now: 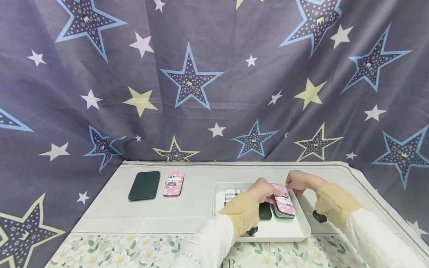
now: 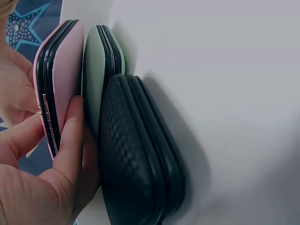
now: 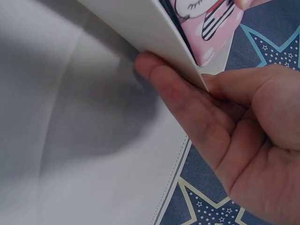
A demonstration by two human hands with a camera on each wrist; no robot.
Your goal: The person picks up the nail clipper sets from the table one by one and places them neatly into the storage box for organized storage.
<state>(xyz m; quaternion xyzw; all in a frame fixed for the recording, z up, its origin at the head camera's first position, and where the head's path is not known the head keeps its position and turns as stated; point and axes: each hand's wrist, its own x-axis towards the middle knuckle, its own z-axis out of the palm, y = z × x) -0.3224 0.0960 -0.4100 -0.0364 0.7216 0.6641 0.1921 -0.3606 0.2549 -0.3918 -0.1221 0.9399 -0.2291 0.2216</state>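
A white tray [image 1: 295, 229] stands on the table's right half. My left hand [image 1: 261, 190] pinches a pink flat case [image 1: 285, 201] with a cartoon print; the left wrist view shows thumb and fingers on its two faces. Beside it in the tray is a pale green case [image 2: 93, 61] with dark edges, and next to that a black textured case [image 2: 129, 150]. A white case with stripes [image 1: 231, 194] lies at the tray's left, partly hidden by my left arm. My right hand [image 3: 201, 112] grips the tray's right wall between thumb and fingers.
Left of the tray, a dark green case [image 1: 145, 185] and another pink printed case [image 1: 174, 184] lie on the white tablecloth [image 1: 140, 217]. A flowered cloth [image 1: 117, 249] covers the front edge. Behind the table hangs a star-patterned curtain [image 1: 214, 108].
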